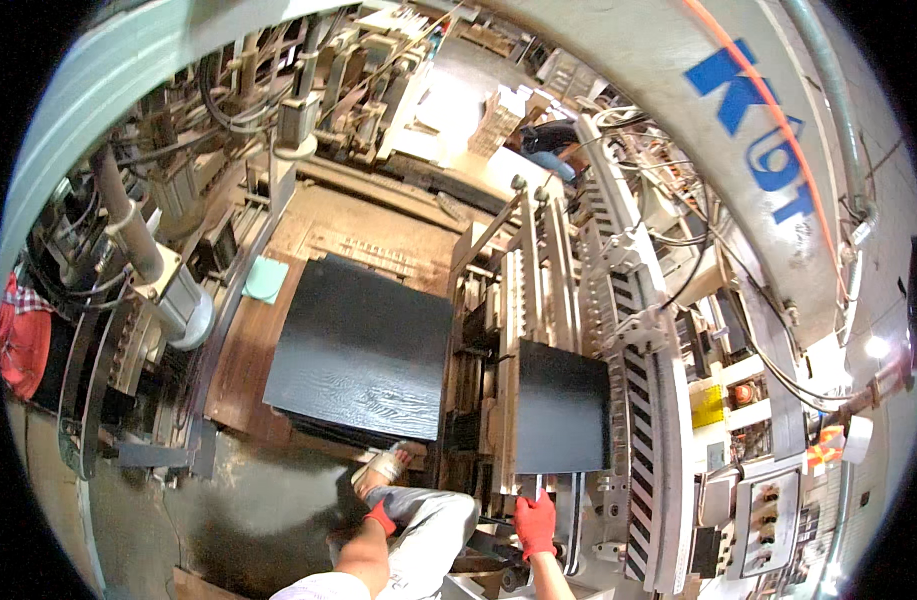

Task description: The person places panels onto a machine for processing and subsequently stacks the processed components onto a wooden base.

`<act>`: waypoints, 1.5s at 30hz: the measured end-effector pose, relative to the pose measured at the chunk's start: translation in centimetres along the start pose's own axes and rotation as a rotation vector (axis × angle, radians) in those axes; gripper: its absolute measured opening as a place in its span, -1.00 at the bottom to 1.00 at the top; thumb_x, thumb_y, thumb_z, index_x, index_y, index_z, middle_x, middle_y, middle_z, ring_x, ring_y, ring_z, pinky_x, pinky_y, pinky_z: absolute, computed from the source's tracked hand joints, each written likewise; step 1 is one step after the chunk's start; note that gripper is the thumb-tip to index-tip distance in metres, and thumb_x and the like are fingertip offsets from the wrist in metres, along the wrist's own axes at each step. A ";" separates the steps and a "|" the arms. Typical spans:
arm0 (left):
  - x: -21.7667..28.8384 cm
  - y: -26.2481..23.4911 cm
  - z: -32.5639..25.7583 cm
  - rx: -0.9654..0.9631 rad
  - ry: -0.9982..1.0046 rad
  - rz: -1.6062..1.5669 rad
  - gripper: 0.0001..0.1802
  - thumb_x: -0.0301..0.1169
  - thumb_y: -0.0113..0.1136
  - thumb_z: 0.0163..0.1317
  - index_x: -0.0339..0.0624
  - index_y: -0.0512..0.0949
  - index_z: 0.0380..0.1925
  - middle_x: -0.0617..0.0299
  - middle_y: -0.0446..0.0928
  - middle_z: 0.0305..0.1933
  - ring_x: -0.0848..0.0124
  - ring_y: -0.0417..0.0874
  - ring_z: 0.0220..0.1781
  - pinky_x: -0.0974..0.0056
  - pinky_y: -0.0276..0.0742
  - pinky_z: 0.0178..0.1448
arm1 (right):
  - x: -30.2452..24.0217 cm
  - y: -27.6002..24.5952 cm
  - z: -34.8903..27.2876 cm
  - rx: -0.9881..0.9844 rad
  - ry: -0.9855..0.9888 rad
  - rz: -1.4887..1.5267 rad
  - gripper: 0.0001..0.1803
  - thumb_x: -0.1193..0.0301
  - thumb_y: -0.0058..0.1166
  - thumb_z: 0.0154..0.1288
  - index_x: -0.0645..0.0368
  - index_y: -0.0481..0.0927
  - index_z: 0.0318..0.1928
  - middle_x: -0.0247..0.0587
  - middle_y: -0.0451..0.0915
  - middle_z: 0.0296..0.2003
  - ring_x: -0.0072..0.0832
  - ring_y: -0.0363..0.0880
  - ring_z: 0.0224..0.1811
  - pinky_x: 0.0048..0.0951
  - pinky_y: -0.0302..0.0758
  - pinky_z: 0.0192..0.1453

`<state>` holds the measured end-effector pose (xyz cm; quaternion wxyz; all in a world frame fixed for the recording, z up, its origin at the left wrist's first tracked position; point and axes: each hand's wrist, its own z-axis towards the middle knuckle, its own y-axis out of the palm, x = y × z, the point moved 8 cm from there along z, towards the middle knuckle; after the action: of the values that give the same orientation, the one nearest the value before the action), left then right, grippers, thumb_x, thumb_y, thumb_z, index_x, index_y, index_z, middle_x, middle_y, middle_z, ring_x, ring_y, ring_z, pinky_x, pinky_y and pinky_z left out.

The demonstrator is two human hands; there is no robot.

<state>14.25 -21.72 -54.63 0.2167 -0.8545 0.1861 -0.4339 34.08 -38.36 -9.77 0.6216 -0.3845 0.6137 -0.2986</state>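
My right hand [535, 524], in a red glove, is at the near end of the machine bed, just below the near edge of a black panel [562, 410]. Its fingers look curled around something by the metal rails, though what they hold is hidden. My left hand [382, 516], also red-gloved, rests against my grey-trousered leg, its fingers mostly out of sight. To the left of the machine bed lies a stack of dark boards with a large glossy black panel [363, 350] on top. My sandalled foot [383, 467] is by the stack's near edge.
A striped metal beam [633, 400] runs along the bed's right side. A control box with knobs [768, 522] stands at lower right. Pneumatic cylinders [173, 300] rise on the left, near a person's red sleeve [25, 350]. A pale green pad [265, 279] lies on the brown board.
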 end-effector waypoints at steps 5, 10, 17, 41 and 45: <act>-5.7 -8.5 0.7 0.064 -0.236 -0.319 -0.35 -0.04 0.21 0.16 -0.09 0.31 0.18 0.10 0.51 0.00 0.16 0.55 -0.04 0.07 0.45 0.02 | -2.5 -2.7 -1.4 0.003 0.177 -0.014 -0.74 0.33 0.05 0.10 0.23 0.54 -0.24 0.04 0.63 -0.39 -0.03 0.61 -0.26 -0.17 0.50 -0.14; -2.7 -27.9 -6.9 0.811 -0.219 -1.612 -0.73 -0.12 -0.08 0.43 0.02 0.31 -0.01 0.35 0.38 -0.39 0.46 0.39 -0.43 0.29 0.34 -0.35 | -2.8 -2.8 -1.7 -0.006 0.167 -0.006 -0.73 0.28 -0.03 0.16 0.18 0.54 -0.22 0.12 0.63 -0.28 0.09 0.58 -0.14 -0.04 0.49 -0.07; 6.0 -48.6 -14.1 1.015 0.203 -1.384 -0.38 0.10 -0.12 0.39 0.30 0.11 0.39 0.29 0.29 0.18 0.32 0.38 -0.09 0.15 0.38 -0.03 | -4.8 -3.0 -2.1 -0.017 0.172 0.077 -0.68 0.26 -0.02 0.15 0.17 0.57 -0.16 0.12 0.61 -0.19 0.08 0.54 -0.06 -0.03 0.45 0.02; 12.7 -52.0 -15.7 1.383 -0.059 -0.965 -0.53 -0.28 0.24 0.22 0.04 0.39 0.13 -0.12 0.46 0.05 0.12 0.51 0.00 0.07 0.47 0.02 | -2.3 -1.3 -1.5 0.095 0.108 0.041 -0.66 0.30 -0.09 0.18 0.11 0.54 -0.06 0.07 0.64 -0.21 -0.03 0.62 -0.10 -0.10 0.52 -0.03; 12.0 -50.7 -14.4 1.287 -0.020 -1.237 -0.61 -0.37 0.22 0.24 -0.05 0.32 0.02 0.15 0.47 -0.09 0.34 0.49 -0.17 0.19 0.50 -0.25 | -2.7 -2.6 -2.0 0.036 0.176 0.075 -0.67 0.26 -0.08 0.19 0.06 0.56 -0.08 0.04 0.64 -0.21 -0.01 0.59 -0.09 -0.07 0.48 0.01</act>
<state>15.71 11.63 -12.09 0.3830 -0.5188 -0.5898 -0.4861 32.21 -37.67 -5.98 0.5828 -0.3222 0.6745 -0.3187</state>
